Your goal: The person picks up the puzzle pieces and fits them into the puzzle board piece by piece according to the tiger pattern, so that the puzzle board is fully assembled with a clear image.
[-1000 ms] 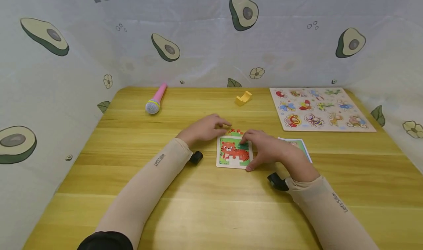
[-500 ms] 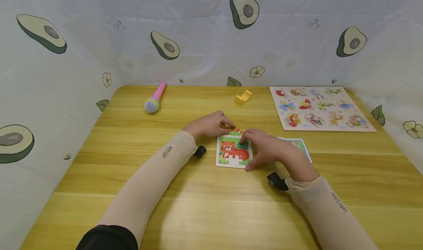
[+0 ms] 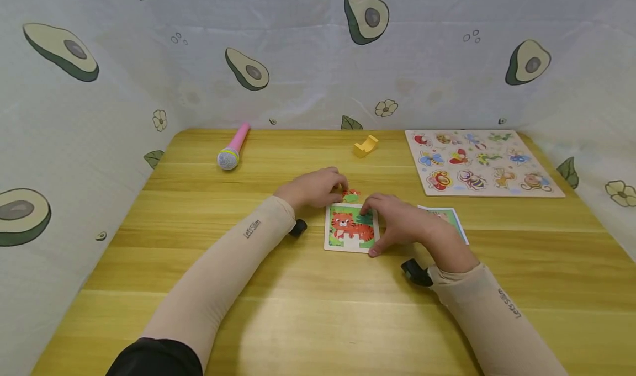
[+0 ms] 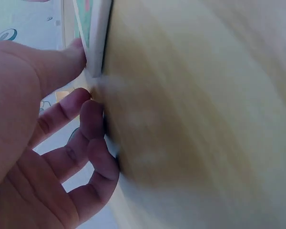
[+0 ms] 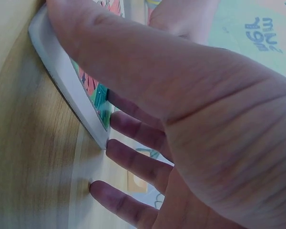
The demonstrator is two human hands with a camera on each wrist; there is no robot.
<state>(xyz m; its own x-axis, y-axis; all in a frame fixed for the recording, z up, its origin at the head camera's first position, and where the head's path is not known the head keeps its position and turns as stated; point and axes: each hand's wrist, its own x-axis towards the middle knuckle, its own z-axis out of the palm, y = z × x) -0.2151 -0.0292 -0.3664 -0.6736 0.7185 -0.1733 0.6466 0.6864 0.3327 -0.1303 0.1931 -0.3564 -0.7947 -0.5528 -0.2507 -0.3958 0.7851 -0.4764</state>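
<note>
A small square tiger puzzle lies on the table, with a pale notch at its lower edge where the backing shows. My right hand holds it from the right side, thumb at the near corner and fingertips along the upper right. Just beyond the puzzle's far edge is a green and red puzzle piece. Bent fingers of my left hand touch the left side of this piece, with the thumb by the puzzle's far left corner. In the left wrist view, the hand shows a gap between thumb and fingers; the piece cannot be made out there.
A picture card lies partly under my right wrist. Behind it rests a large insect puzzle board. A yellow curved block and a pink toy microphone stand near the table's far edge, before an avocado-print cloth.
My left hand first moved right to the piece, then its fingertips drew back left. The piece shifted slightly left and away from the puzzle, turning a little. The right hand stayed put.
</note>
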